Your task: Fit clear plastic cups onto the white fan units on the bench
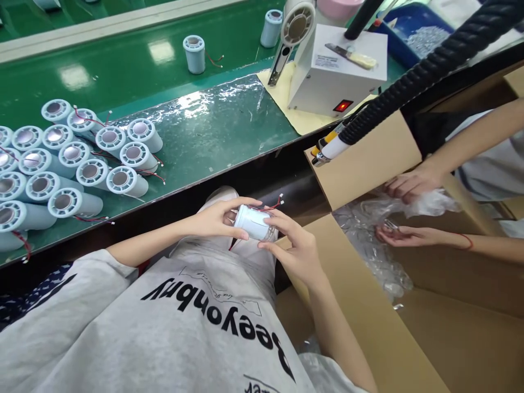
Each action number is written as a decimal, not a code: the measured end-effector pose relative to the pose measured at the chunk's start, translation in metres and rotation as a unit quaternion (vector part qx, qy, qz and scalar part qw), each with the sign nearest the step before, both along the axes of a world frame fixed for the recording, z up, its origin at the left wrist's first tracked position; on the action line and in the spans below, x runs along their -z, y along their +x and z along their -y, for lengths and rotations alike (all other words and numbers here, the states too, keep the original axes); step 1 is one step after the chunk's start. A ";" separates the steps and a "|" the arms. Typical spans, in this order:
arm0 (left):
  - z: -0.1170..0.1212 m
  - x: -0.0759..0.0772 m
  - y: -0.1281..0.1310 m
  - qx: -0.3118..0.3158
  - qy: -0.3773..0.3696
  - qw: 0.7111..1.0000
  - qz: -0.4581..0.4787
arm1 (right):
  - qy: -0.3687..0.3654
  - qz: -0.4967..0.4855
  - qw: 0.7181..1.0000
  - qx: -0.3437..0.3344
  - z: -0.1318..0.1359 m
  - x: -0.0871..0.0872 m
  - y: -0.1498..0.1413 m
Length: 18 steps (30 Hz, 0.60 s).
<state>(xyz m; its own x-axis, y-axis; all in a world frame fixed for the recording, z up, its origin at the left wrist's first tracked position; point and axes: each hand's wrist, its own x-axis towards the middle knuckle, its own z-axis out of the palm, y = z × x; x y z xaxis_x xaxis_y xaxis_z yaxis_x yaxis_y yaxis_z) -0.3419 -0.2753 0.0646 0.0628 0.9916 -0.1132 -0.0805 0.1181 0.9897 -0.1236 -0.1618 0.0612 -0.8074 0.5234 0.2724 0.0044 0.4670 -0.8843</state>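
Between my two hands, above my lap, I hold a pale blue cylindrical housing (251, 222) lying on its side. My left hand (223, 218) grips its flanged end with thumb and fingers. Around the other end close the fingers of my right hand (292, 240), where something clear, perhaps a plastic cover, shows at the rim. A thin red wire with a small white connector (281, 199) sticks out above the housing. The inside of the housing is hidden from me.
Many similar housings (64, 202) crowd the bench's left side. Two more stand on the green belt (135, 60). A white box (341, 71) with a lit switch and a black hose (393, 98) are right. A co-worker's hands (413, 183) hold clear plastic over a carton (368, 300).
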 end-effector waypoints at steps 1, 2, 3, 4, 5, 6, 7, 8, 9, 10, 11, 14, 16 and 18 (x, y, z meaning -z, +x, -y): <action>0.000 -0.002 -0.001 0.006 0.004 1.000 -0.006 | -0.017 -0.003 1.000 -0.002 0.000 0.000 0.001; 0.000 -0.004 -0.001 0.012 0.009 1.000 -0.010 | -0.037 -0.004 0.999 -0.004 0.001 -0.001 0.001; 0.000 -0.006 -0.002 0.017 0.017 1.000 -0.012 | -0.058 -0.005 0.998 -0.008 0.001 -0.001 0.002; 0.001 -0.008 -0.002 0.021 0.026 0.999 -0.012 | -0.077 -0.007 0.997 -0.012 0.001 -0.001 0.002; 0.001 -0.009 -0.002 0.025 0.033 0.999 -0.008 | -0.095 -0.009 0.995 -0.016 0.001 -0.001 0.003; 0.002 -0.009 -0.002 0.026 0.037 0.999 -0.002 | -0.113 -0.011 0.993 -0.017 0.001 0.000 0.004; 0.002 -0.009 -0.002 0.025 0.035 0.999 0.008 | -0.130 -0.013 0.991 -0.015 0.001 0.002 0.004; 0.001 -0.008 -0.002 0.021 0.027 0.999 0.020 | -0.148 -0.015 0.989 -0.010 0.001 0.005 0.004; -0.001 -0.006 -0.002 0.015 0.014 0.999 0.034 | -0.168 -0.020 0.986 -0.003 0.000 0.009 0.004; -0.005 -0.003 -0.002 0.007 -0.004 0.999 0.049 | -0.190 -0.029 0.981 0.007 0.000 0.014 0.003; -0.012 0.001 -0.002 -0.002 -0.022 0.998 0.064 | -0.212 -0.042 0.976 0.020 -0.002 0.020 0.001; -0.049 0.016 -0.003 -0.044 -0.059 0.992 0.105 | -0.270 -0.099 0.953 0.091 -0.014 0.043 -0.008; -0.084 0.025 -0.003 -0.073 -0.066 0.987 0.125 | -0.289 -0.138 0.934 0.159 -0.029 0.058 -0.017; -0.121 0.030 -0.002 -0.080 -0.064 0.986 0.133 | -0.287 -0.167 0.919 0.213 -0.047 0.071 -0.027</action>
